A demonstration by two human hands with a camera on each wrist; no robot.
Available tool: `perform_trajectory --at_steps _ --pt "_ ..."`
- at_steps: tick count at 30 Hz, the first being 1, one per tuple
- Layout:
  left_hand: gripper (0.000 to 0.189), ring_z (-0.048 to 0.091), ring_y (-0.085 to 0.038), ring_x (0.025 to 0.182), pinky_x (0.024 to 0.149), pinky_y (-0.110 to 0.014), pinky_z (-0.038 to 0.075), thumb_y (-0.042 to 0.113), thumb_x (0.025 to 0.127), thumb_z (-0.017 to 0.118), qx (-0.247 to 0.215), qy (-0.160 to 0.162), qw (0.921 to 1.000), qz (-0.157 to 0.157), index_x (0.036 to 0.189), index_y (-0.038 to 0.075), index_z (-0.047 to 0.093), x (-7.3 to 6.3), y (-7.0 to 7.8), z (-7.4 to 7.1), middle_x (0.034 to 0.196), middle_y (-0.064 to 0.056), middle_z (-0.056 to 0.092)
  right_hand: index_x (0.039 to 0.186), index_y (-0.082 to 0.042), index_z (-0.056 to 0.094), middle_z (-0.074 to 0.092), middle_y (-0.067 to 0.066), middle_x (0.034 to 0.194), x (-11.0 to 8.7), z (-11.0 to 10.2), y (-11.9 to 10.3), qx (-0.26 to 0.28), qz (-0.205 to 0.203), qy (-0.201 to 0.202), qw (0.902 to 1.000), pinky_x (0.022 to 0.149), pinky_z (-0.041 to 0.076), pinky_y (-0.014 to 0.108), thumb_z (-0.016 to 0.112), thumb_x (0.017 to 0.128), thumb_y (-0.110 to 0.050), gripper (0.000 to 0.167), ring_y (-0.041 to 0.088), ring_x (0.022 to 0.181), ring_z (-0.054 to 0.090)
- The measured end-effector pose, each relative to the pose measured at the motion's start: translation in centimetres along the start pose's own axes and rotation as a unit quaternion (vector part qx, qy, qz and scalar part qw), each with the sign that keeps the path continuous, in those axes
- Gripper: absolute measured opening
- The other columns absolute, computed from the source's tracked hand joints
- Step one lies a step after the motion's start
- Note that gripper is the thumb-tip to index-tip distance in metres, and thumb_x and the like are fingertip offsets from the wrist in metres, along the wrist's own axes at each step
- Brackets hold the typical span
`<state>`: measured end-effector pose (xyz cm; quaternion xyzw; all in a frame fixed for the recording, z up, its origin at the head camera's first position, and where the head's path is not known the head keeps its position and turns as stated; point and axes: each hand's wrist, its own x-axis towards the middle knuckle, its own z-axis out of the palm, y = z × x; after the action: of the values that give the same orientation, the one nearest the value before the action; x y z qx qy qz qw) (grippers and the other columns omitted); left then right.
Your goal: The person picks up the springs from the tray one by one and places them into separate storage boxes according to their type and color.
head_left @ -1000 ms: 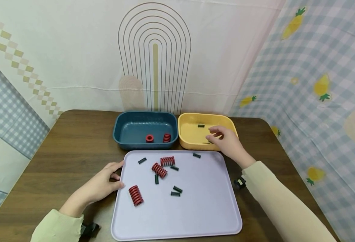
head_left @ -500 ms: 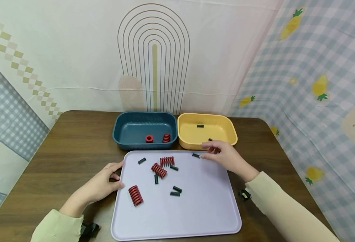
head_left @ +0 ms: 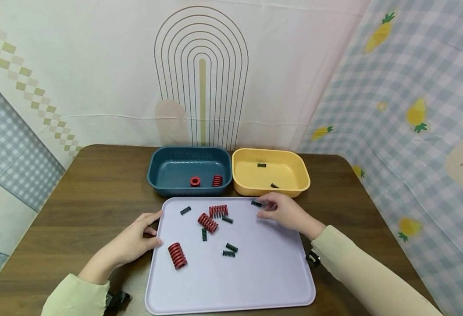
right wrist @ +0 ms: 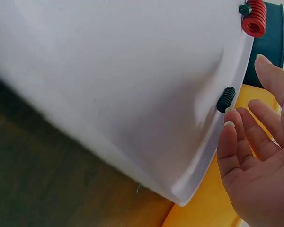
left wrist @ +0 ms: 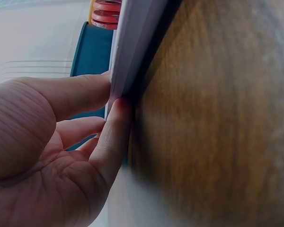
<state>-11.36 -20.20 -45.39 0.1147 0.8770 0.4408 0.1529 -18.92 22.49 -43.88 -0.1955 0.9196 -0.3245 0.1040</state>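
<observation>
My left hand (head_left: pixel 130 239) holds the left rim of the pale lilac tray (head_left: pixel 271 272). In the left wrist view, the thumb lies at the rim and a fingertip reaches under it. My right hand (head_left: pixel 284 213) is over the tray's far right corner, thumb and fingers apart. Beside its fingertips lies a small dark green coil spring (right wrist: pixel 226 99), not gripped. Larger red coil springs (head_left: pixel 177 256) and several other small green springs (head_left: pixel 229 253) lie scattered on the tray.
Behind the tray stand a blue bin (head_left: pixel 188 192) with two red springs (head_left: pixel 217 181) in it and a yellow bin (head_left: pixel 251 191) with small green springs (head_left: pixel 261 165). All rest on a brown wooden table (head_left: pixel 97 188), with patterned cloth behind and at the right.
My right hand has come from over the yellow bin down to the small green spring at the tray's far edge. A green spring now shows in the bin's near part. The left hand stays put.
</observation>
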Motion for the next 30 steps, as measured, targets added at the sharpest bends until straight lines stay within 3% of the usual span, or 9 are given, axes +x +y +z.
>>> perform_trajectory --at_steps 15,20,24,30 --pt "0.074 0.056 -0.022 0.102 0.08 -0.025 0.048 0.006 0.086 0.072 0.002 0.002 1.0 -0.002 0.149 0.0 0.034 0.0 0.1 0.0 0.137 -0.016 0.041 0.115 -0.012 0.068 0.063 0.0 0.101 0.9 0.9 -0.6 0.002 0.011 -0.013 0.9999 0.073 0.047 0.031 0.078 0.083 -0.021 0.034 0.014 0.083 0.055" --pt "0.074 0.056 -0.022 0.102 0.08 -0.025 0.049 0.007 0.086 0.072 0.0 0.0 1.0 -0.006 0.149 0.0 0.034 0.0 0.0 0.0 0.137 -0.016 0.041 0.104 -0.017 0.07 0.063 -0.006 0.094 1.1 1.4 -0.4 -0.021 0.017 -0.013 0.9995 0.073 0.047 0.028 0.078 0.083 -0.022 0.023 0.01 0.081 0.056" --pt "0.074 0.056 -0.022 0.103 0.08 -0.026 0.049 0.008 0.086 0.072 0.001 -0.002 1.0 -0.004 0.149 0.0 0.033 0.1 0.0 0.0 0.137 -0.016 0.041 0.096 -0.019 0.069 0.062 -0.008 0.086 1.1 1.6 -0.2 -0.032 0.008 -0.018 0.9993 0.072 0.048 0.027 0.077 0.083 -0.022 0.015 0.009 0.079 0.057" --pt "0.074 0.056 -0.022 0.102 0.08 -0.025 0.049 0.006 0.086 0.072 -0.001 0.0 1.0 -0.005 0.149 0.0 0.033 0.1 -0.2 0.0 0.138 -0.016 0.04 0.094 -0.016 0.069 0.061 -0.007 0.084 1.0 1.7 -0.1 -0.017 -0.009 -0.023 0.9996 0.071 0.048 0.027 0.075 0.085 -0.018 0.011 0.009 0.078 0.056"
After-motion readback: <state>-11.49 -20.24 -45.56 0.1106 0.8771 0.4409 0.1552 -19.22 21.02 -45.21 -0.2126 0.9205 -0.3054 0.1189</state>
